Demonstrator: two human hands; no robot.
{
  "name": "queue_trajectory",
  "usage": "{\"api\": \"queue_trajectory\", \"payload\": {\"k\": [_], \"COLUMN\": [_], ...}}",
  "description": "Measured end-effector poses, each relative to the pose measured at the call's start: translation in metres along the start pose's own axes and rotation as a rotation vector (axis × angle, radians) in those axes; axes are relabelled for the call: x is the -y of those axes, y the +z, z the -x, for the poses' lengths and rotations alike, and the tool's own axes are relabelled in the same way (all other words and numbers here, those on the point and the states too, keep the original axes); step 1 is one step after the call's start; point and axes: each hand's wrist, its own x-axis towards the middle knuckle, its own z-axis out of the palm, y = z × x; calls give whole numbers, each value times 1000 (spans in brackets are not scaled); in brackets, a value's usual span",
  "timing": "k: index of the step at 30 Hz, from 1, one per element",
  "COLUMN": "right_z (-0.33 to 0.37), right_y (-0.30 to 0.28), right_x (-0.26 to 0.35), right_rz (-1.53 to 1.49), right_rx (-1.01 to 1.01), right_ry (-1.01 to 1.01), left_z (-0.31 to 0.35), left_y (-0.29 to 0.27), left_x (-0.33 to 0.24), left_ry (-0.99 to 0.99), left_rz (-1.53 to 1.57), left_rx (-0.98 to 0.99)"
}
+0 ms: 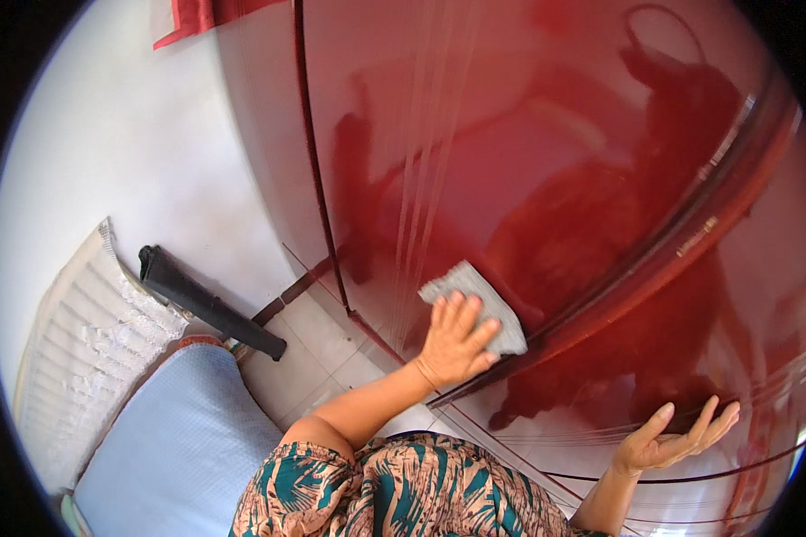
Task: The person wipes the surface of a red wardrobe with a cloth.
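Observation:
A folded grey cloth (508, 333) lies pressed against the glossy dark-red door (546, 116) of a tall wardrobe. My left hand (459, 342) holds it there, fingers spread over the cloth near the door's lower edge by the seam. Part of the cloth is hidden under the palm. Lower right, my right hand (676, 438) is held out with its fingers apart and nothing in it, close to the other red door panel (618, 358). Whether it touches that panel I cannot tell. The shiny surface mirrors dark shapes and a blurred figure.
At the left, a bed with a light blue cover (175, 438) stands by a white wall (125, 134). White lace fabric (90, 340) hangs over its headboard. A dark rolled-up bundle (210, 304) leans there, above pale floor tiles (318, 345). Red fabric (192, 20) hangs at the top.

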Motion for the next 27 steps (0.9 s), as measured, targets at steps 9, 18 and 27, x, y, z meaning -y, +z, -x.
{"api": "queue_trajectory", "payload": {"k": [9,18,27], "right_z": [-7,-14,-33], "right_y": [-9,-18,-22], "right_x": [-26,-54,-47], "right_rz": [90,176,134], "right_rx": [-147,-153,-158], "right_ry": [-9,27,-35], "left_z": [-71,-27,12], "left_y": [-50,-22,-2], "left_x": [92,-16,-97], "left_ry": [-857,-592,82], "left_rz": [321,336,253], "left_rx": [-396,-111,80]}}
